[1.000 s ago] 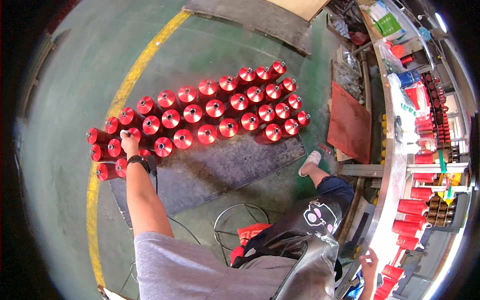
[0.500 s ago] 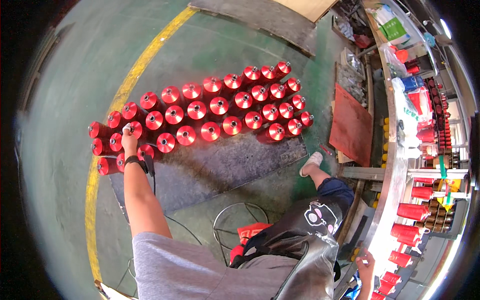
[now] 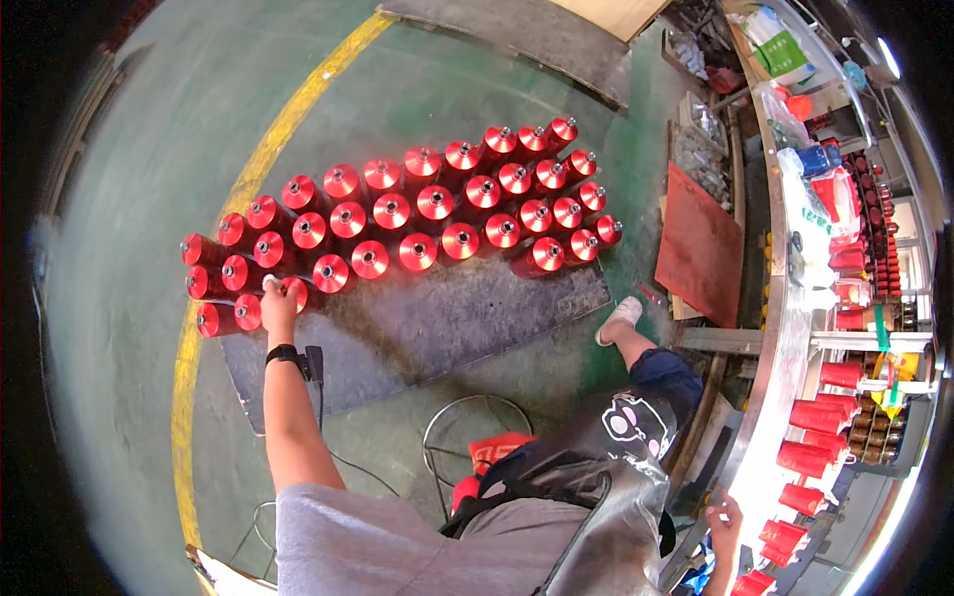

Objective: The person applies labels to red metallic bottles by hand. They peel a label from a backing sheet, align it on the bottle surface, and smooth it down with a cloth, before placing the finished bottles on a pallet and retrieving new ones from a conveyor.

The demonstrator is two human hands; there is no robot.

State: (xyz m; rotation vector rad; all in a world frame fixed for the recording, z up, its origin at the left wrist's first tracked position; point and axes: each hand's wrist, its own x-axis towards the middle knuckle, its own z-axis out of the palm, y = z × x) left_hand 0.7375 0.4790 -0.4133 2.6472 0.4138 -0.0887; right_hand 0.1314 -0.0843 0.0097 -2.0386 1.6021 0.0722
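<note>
Several rows of red metal cylinders [image 3: 391, 211], each with a shiny sloped top and a small metal fitting in its middle, stand upright close together. At the near left of the group is my left hand [image 3: 279, 306], its arm stretched forward. Its fingers are pinched around something small and whitish at the tips, too small to name, right by the top of a near-row cylinder [image 3: 295, 291]. My right hand [image 3: 725, 519] hangs at the lower right beside the bench [image 3: 752, 437], fingers slightly curled and apart, with nothing plainly in it.
Under the near cylinders lies a dark board [image 3: 437, 333] on the green floor. A yellow line [image 3: 298, 109] curves along the left. Nearby are a round metal stool frame [image 3: 437, 422] and a reddish panel [image 3: 701, 248]. More red cylinders [image 3: 807, 458] line the bench side.
My left hand has drawn back toward me and slightly right, from one cylinder top to another in the nearer row. My right hand has shifted little.
</note>
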